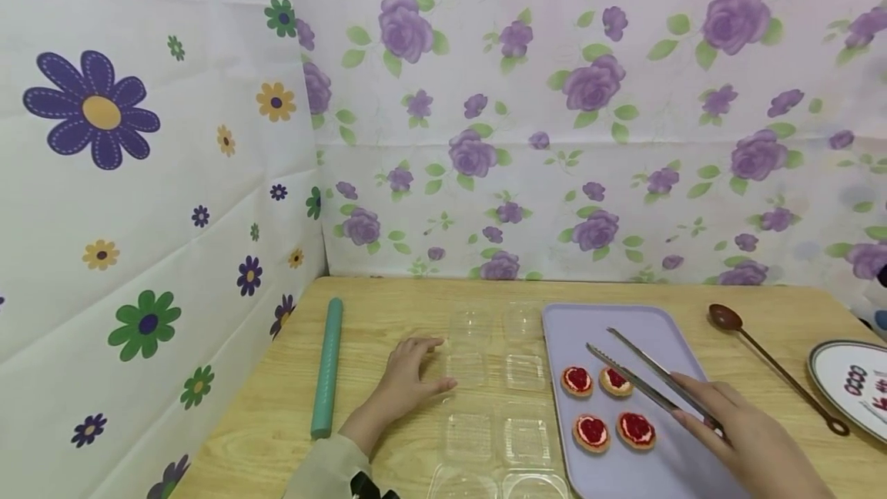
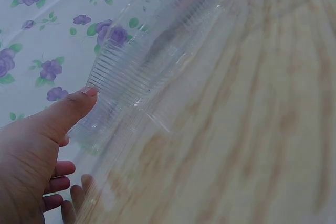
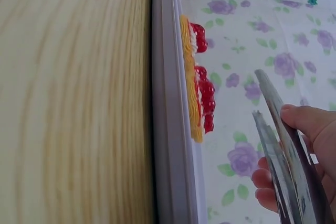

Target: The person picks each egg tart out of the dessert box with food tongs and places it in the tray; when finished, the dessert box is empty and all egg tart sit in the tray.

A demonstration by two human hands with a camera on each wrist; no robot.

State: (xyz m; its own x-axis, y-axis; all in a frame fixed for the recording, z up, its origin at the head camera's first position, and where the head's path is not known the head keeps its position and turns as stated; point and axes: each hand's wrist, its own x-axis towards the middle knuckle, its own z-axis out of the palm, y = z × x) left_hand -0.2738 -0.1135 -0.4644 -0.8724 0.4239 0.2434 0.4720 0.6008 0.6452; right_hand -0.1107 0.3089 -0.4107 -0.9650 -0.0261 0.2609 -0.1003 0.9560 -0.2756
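My right hand (image 1: 751, 437) grips a pair of metal tongs (image 1: 640, 383), its tips apart above the lavender tray (image 1: 617, 329). Several small red-topped tarts (image 1: 592, 433) lie on that tray, below and left of the tongs. The right wrist view shows the tarts (image 3: 197, 87) side-on, with the tongs (image 3: 283, 156) off to their right. Beside the clear plastic containers (image 1: 467, 437), my left hand (image 1: 405, 376) has its thumb and fingers spread with nothing between them. In the left wrist view the thumb is close to a ribbed container wall (image 2: 121, 72); whether it touches cannot be told.
A green rolling pin (image 1: 327, 368) lies left of my left hand. Right of the tray are a long brown spoon (image 1: 776, 364) and a rimmed plate (image 1: 828, 364) with small red pieces. Flowered cloth (image 1: 499, 114) hangs behind the wooden table (image 1: 388, 314).
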